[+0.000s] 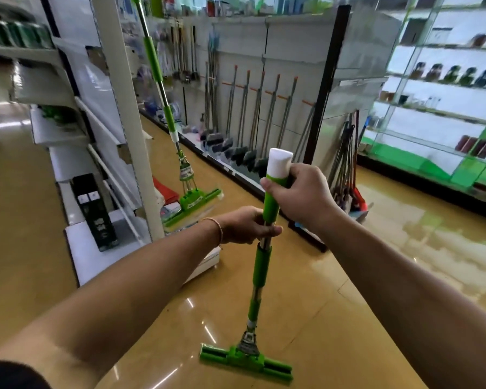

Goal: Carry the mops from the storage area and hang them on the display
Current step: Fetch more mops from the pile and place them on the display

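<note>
I hold a green mop [261, 265] upright in front of me, its green head just above the shiny floor. My right hand [302, 197] grips the top of the handle just under the white cap. My left hand [246, 226] grips the metal shaft right below the green grip. A second green mop [163, 108] leans against the end of the white shelf unit ahead on the left, its head resting on the floor. On the wall display [289, 51] further along the aisle hang several grey-handled mops [247, 119] in a row.
White shelf units [76, 153] line the left side of the aisle. A black post [326, 85] ends the display wall, with a bundle of brooms [348, 164] leaning beside it. Glass shelving with green trim [443, 108] stands at the right. Tan floor [348, 304] stretches ahead.
</note>
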`<state>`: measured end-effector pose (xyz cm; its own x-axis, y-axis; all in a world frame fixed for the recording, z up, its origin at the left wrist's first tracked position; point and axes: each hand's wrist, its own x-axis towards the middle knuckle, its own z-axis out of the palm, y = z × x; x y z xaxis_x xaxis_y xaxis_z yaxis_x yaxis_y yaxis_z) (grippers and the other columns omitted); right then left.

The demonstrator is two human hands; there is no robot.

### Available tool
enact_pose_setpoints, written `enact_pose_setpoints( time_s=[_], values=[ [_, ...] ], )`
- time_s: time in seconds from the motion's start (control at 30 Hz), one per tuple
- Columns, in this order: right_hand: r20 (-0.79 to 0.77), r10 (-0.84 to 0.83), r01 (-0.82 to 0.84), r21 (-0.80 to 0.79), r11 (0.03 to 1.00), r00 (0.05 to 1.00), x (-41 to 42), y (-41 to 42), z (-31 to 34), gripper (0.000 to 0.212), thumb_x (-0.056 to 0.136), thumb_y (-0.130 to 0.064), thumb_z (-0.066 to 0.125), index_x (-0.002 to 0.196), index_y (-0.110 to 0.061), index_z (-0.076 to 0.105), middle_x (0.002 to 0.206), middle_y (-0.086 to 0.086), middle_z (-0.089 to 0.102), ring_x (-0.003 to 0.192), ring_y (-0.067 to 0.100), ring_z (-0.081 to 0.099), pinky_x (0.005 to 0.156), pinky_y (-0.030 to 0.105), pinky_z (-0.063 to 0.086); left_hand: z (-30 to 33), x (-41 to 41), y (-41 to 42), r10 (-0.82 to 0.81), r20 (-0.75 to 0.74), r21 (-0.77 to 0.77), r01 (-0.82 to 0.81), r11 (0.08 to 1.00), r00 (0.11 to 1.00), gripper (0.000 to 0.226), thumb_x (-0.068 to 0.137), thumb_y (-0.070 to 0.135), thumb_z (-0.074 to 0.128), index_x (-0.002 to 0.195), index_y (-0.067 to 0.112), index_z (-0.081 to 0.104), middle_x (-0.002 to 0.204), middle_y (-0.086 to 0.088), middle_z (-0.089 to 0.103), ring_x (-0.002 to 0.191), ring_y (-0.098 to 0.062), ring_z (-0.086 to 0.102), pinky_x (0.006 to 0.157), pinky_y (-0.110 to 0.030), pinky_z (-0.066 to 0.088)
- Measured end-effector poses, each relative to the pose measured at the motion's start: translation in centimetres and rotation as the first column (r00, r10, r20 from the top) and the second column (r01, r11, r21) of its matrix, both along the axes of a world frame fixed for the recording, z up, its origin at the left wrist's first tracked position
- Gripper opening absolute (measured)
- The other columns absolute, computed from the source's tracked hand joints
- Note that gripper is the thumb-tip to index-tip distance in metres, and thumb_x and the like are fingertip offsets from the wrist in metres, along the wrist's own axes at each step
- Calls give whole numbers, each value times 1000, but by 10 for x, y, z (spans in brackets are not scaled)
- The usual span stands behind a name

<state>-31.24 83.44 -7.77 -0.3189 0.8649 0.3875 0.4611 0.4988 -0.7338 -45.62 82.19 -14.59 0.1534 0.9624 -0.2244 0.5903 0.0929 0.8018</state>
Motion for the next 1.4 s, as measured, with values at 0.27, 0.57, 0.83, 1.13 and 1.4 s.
enact_pose_setpoints(
  time_s=[0.27,0.57,0.83,1.13,1.4],
  values=[
    [24,-76,76,-12,997,997,-25,97,-9,25,84,-34,78,91,-11,71,80,4,71,76,22,70,74,45,60,-8,-25,106,-124,-17,13,124,992,992,39,92,39,60,108,3,61,108,-16,68,89,-22,59,79,-35,51],
    [-9,-153,153,-20,988,988,-48,205,-3,17,83,-34,78,79,-27,63,80,4,72,74,21,72,69,49,61,4,-54,225,-288,-27,23,289,957,957,35,91,44,59,103,11,65,101,-8,71,100,-27,65,84,-39,54],
    [-37,-211,211,-5,977,977,-43,289,-8,17,83,-33,79,89,-21,67,83,0,72,79,17,72,76,47,61,-1,-50,314,-292,53,15,292,956,955,33,92,42,59,108,14,63,106,-9,69,102,-24,65,86,-35,53],
    [-20,-134,134,4,991,991,-42,420,-21,23,83,-35,78,89,-13,71,80,1,73,76,18,72,73,47,60,-13,-45,431,-210,84,30,209,978,974,17,95,31,57,96,15,65,98,-5,68,92,-19,62,78,-33,49],
    [-29,30,-31,-22,999,999,-42,539,-10,25,83,-34,79,94,-12,71,80,0,72,75,15,71,73,42,61,-4,-48,539,-80,79,-5,80,997,994,28,94,31,58,106,6,64,108,-13,68,103,-26,63,85,-37,50]
  ],
)
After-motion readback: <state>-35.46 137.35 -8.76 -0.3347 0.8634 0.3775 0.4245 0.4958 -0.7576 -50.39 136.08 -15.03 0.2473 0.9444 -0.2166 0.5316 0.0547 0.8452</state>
